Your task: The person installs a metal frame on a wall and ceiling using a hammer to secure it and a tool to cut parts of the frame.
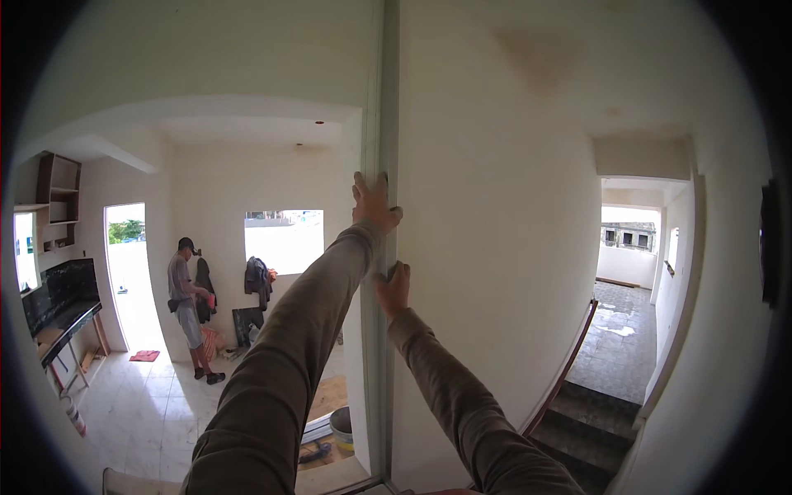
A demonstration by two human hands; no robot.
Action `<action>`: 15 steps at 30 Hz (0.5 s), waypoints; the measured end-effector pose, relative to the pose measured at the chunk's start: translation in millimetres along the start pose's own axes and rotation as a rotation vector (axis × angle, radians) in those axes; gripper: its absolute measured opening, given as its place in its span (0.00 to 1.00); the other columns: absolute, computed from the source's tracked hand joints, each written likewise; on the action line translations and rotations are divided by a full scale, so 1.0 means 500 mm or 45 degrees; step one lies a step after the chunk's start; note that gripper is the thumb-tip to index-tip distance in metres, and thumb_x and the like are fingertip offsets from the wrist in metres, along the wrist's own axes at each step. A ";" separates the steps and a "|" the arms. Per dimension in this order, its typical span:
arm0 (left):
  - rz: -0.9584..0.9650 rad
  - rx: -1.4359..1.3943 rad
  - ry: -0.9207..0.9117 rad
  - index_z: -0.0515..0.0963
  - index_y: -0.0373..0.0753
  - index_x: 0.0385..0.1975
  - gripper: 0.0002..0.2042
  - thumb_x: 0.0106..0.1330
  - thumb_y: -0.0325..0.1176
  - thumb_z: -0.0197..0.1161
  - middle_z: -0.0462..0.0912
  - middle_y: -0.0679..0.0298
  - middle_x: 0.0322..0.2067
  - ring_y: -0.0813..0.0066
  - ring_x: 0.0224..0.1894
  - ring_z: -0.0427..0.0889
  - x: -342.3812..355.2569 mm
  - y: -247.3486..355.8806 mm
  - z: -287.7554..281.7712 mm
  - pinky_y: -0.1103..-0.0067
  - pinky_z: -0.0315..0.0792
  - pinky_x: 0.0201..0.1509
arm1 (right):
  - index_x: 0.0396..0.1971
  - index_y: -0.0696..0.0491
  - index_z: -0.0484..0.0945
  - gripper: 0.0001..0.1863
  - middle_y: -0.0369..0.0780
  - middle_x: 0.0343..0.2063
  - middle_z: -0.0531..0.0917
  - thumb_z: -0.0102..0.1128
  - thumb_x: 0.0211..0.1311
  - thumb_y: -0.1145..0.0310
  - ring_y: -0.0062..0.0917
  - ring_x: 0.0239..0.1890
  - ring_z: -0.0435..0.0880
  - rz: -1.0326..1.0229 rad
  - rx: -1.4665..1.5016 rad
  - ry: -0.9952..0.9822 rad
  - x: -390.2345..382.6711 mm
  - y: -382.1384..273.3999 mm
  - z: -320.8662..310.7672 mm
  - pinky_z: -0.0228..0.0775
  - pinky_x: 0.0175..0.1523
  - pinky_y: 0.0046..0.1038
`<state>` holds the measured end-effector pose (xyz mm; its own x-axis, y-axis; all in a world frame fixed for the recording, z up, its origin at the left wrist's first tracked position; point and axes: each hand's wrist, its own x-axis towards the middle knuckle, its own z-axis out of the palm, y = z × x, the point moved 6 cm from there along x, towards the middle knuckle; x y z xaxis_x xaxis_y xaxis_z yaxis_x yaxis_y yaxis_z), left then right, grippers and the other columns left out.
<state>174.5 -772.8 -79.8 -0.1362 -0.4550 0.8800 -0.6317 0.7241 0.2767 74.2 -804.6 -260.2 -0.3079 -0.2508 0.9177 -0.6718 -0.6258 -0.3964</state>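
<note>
A long light-grey vertical profile [385,99] runs up the wall edge in front of me. My left hand [375,202] is gripping it above the middle of the view, fingers curled over it and thumb on the right side. Lower down, my right hand [393,289] grips the same profile. Both sleeved forearms reach up from the lower edge. Below my left arm, a grey bucket [343,429] stands beside pale strips and a dark tool too small to name, on a brown board.
A person [188,305] in a cap stands in the left room near an open doorway [125,272], a window opening [284,241] and a black counter [58,305]. At right, dark steps [590,421] with a railing [561,371] join a tiled passage. A plain wall [487,247] fills the centre right.
</note>
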 end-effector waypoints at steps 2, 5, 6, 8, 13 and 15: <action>-0.003 0.042 -0.038 0.52 0.47 0.74 0.45 0.57 0.44 0.71 0.36 0.38 0.72 0.33 0.74 0.46 -0.001 -0.009 0.015 0.54 0.69 0.68 | 0.47 0.63 0.71 0.21 0.51 0.42 0.73 0.64 0.56 0.69 0.47 0.40 0.76 -0.011 -0.005 0.011 -0.012 0.007 -0.005 0.70 0.45 0.45; -0.005 -0.039 -0.096 0.54 0.46 0.73 0.46 0.56 0.47 0.72 0.39 0.37 0.71 0.33 0.72 0.54 0.021 -0.004 0.008 0.54 0.69 0.68 | 0.44 0.64 0.71 0.20 0.51 0.41 0.74 0.66 0.56 0.70 0.45 0.38 0.77 0.030 0.009 -0.021 0.013 0.006 -0.011 0.72 0.44 0.42; -0.009 0.001 -0.076 0.54 0.46 0.73 0.48 0.54 0.50 0.74 0.42 0.37 0.71 0.34 0.70 0.59 0.032 -0.010 -0.005 0.55 0.69 0.69 | 0.43 0.64 0.70 0.19 0.51 0.41 0.74 0.65 0.56 0.70 0.46 0.39 0.77 0.033 0.074 -0.031 0.020 -0.007 -0.004 0.72 0.45 0.44; -0.055 0.056 -0.074 0.51 0.47 0.74 0.52 0.51 0.51 0.76 0.45 0.38 0.70 0.34 0.68 0.62 0.054 -0.011 -0.002 0.56 0.70 0.68 | 0.42 0.65 0.70 0.19 0.53 0.40 0.74 0.65 0.54 0.71 0.48 0.40 0.77 0.040 0.000 -0.043 0.037 -0.014 -0.007 0.71 0.45 0.45; -0.099 0.030 -0.027 0.48 0.54 0.73 0.53 0.49 0.50 0.76 0.52 0.42 0.67 0.40 0.63 0.71 0.067 -0.046 0.009 0.57 0.78 0.59 | 0.41 0.65 0.70 0.19 0.53 0.39 0.73 0.64 0.53 0.71 0.49 0.38 0.75 0.044 0.060 -0.033 0.027 -0.009 0.008 0.70 0.44 0.46; -0.074 0.045 -0.008 0.47 0.54 0.74 0.54 0.49 0.50 0.76 0.52 0.42 0.67 0.40 0.62 0.71 0.058 -0.032 0.011 0.57 0.78 0.59 | 0.41 0.65 0.69 0.19 0.54 0.38 0.72 0.63 0.52 0.72 0.50 0.38 0.74 -0.028 0.111 0.012 0.022 -0.007 0.000 0.69 0.44 0.47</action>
<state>176.3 -800.6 -60.7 -0.1033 -0.4988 0.8606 -0.6652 0.6779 0.3130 73.2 -805.4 -248.5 -0.3004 -0.2300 0.9257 -0.6171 -0.6931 -0.3725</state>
